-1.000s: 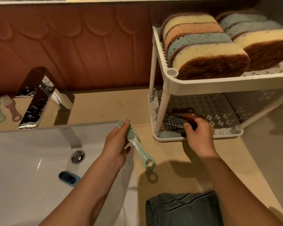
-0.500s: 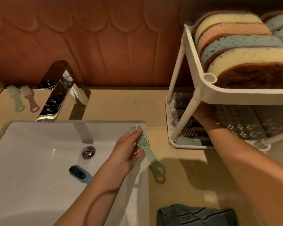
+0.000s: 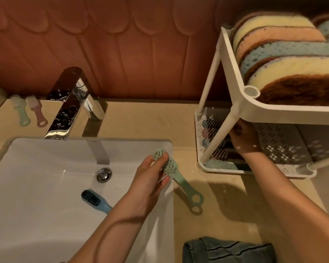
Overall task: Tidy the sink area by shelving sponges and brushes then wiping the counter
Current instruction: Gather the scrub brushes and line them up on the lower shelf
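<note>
My left hand (image 3: 152,177) pinches the bristle head of a pale green brush (image 3: 183,184) over the sink's right rim, its looped handle pointing down and right. My right hand (image 3: 243,139) reaches into the lower tier of the white rack (image 3: 241,109), above several brushes (image 3: 210,130) lying there; the rack post and top tier hide its fingers. A blue brush (image 3: 95,200) lies in the white sink (image 3: 36,186). A small green brush (image 3: 22,113) and a small pink brush (image 3: 38,113) lie on the counter behind the faucet. Several sponges (image 3: 292,59) stand on the rack's top tier.
A chrome faucet (image 3: 70,103) juts over the sink's back edge. A folded dark cloth (image 3: 228,251) lies at the counter's near edge. The beige counter (image 3: 150,120) runs between sink and rack, backed by a reddish-brown wall.
My right hand has carried the dark brush from the rack's front edge deeper into the lower tier. The view has shifted left and closer. My left hand still holds the green brush.
</note>
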The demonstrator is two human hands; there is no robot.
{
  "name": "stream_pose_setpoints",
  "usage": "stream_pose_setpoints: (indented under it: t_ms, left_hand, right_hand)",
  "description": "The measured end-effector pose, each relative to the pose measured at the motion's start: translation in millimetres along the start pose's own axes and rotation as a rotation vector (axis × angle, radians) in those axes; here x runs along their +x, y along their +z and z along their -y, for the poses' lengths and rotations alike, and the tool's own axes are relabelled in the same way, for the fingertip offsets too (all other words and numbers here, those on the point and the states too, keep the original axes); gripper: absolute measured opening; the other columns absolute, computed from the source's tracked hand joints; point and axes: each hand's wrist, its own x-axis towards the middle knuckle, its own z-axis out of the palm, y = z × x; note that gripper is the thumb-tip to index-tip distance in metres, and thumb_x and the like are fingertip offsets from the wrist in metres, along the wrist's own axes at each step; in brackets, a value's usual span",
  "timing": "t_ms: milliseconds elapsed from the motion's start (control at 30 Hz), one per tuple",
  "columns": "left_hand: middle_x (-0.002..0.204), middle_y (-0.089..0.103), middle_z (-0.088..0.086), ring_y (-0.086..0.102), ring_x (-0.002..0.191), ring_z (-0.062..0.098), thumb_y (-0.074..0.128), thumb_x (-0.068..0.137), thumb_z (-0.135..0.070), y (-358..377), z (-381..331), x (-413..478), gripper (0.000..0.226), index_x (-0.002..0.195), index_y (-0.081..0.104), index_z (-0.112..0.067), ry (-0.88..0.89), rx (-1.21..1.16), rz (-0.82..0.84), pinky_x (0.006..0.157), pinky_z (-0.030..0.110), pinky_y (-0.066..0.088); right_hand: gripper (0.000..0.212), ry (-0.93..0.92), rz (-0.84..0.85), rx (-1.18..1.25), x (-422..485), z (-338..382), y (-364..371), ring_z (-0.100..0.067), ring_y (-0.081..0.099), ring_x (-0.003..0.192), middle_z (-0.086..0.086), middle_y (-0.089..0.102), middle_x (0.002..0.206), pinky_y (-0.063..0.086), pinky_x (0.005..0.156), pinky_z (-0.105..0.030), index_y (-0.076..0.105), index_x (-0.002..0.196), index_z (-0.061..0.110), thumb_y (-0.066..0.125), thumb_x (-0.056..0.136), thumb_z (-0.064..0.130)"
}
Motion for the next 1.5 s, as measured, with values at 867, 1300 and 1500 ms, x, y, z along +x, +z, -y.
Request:
stream_pose_setpoints:
  t_ms: [867,1300,1500]
  left_hand:
    - [0.109,0.057,0.009,0.058,0.093,0.015,0.059,0.09,-0.023,74.8,37.3,-34.0,0.033,0.118,0.046,-0.013,0.148,0.468,0.121,0.082,0.029,0.048]
    - [0.087,0.069,0.006,0.063,0.075,0.027,0.043,0.095,-0.037,69.9,25.7,14.9,0.026,0.1,0.055,-0.015,1.049,1.333,-0.063,0.058,0.033,0.045]
    - [0.088,0.07,0.005,0.065,0.078,0.026,0.043,0.096,-0.037,67.8,25.1,17.7,0.027,0.106,0.056,-0.017,1.093,1.367,-0.048,0.059,0.032,0.044]
  right_hand:
    - [0.021,-0.153,0.16,0.067,-125.5,-11.7,-65.9,-0.01,0.059,0.097,0.0,0.064,0.105,0.049,0.084,-0.028,0.065,0.107,0.02,0.062,0.087,0.015]
    - [0.02,-0.029,0.175,-0.404,-56.3,-58.9,-66.5,-0.03,0.059,0.1,0.004,0.06,0.076,0.038,0.092,-0.038,0.066,0.106,0.022,0.055,0.09,0.017]
    - [0.021,-0.005,0.254,-0.366,-50.7,-67.5,-63.3,-0.024,0.06,0.104,-0.002,0.07,0.107,0.043,0.084,-0.034,0.071,0.104,0.02,0.057,0.09,0.025]
